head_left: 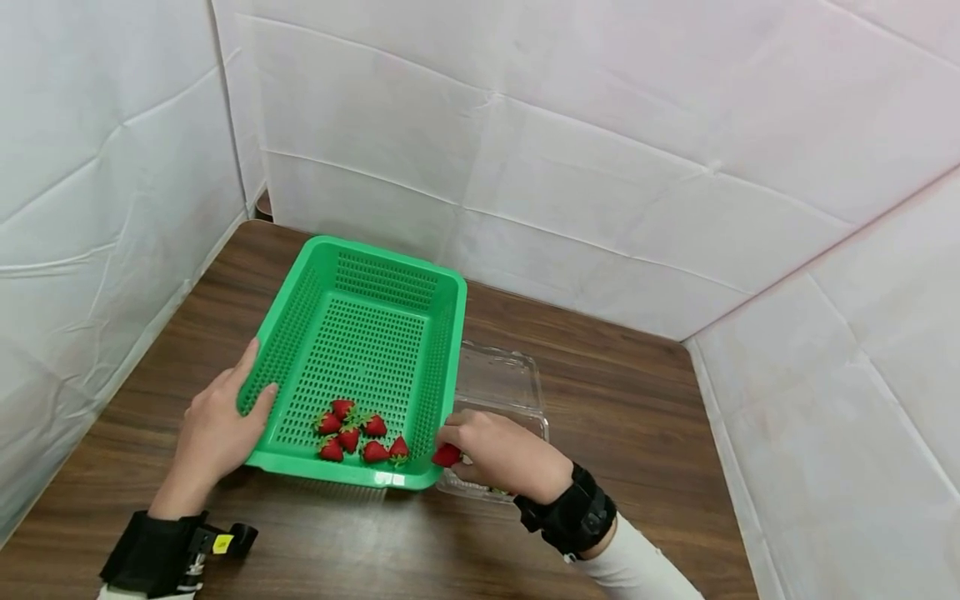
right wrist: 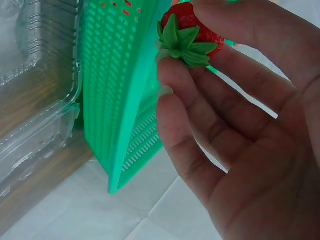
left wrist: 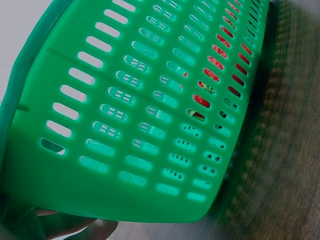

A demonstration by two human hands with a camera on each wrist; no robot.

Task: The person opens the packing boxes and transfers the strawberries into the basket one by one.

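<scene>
Green slotted plastic basket (head_left: 360, 333) sits on the wood table, six red strawberries (head_left: 352, 433) clustered at its near end; a seventh strawberry (head_left: 447, 455) held just outside its right rim.

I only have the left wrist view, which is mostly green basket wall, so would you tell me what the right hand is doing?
Observer: The right hand pinches a strawberry in its fingers, beside the green basket.
Operator: Thanks. How many berries are inside?
Observer: Six strawberries in the basket, near the front wall.
Operator: And beyond the basket?
Observer: A clear clamshell box lies open at its right side.
</scene>
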